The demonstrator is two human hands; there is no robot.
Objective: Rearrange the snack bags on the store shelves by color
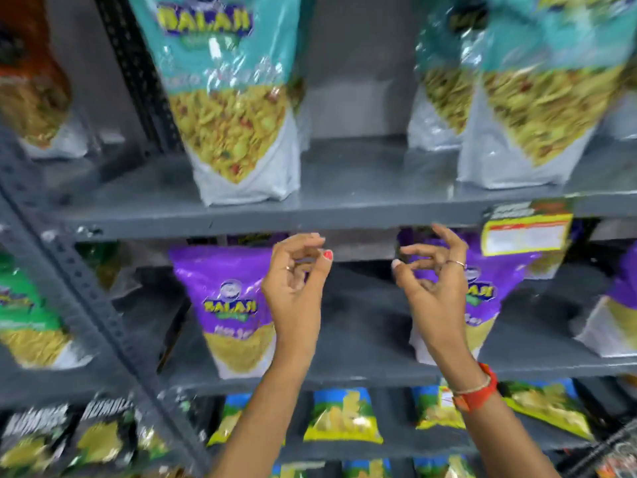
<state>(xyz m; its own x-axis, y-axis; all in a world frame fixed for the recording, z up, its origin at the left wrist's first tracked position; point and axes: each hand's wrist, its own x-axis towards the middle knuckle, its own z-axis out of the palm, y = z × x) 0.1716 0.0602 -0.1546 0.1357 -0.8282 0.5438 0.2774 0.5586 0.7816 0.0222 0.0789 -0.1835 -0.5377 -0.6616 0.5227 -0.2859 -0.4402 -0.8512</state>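
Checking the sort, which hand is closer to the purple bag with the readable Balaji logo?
Left. The left hand overlaps that purple bag's right edge; the right hand is across the gap, before another purple bag.

Grey metal shelves (pixel 344 212) on perforated uprights (pixel 86 298) carry snack bags in rows. Top shelf: teal bags (pixel 227 81) stand upright at centre and right, an orange bag (pixel 31 81) at far left. Middle shelf (pixel 362 374): purple bags (pixel 231 305) stand at centre and right, a green bag (pixel 27 312) at left. Lower shelf: blue-and-yellow bags (pixel 343 415) at centre and right, black bags (pixel 100 432) at left.
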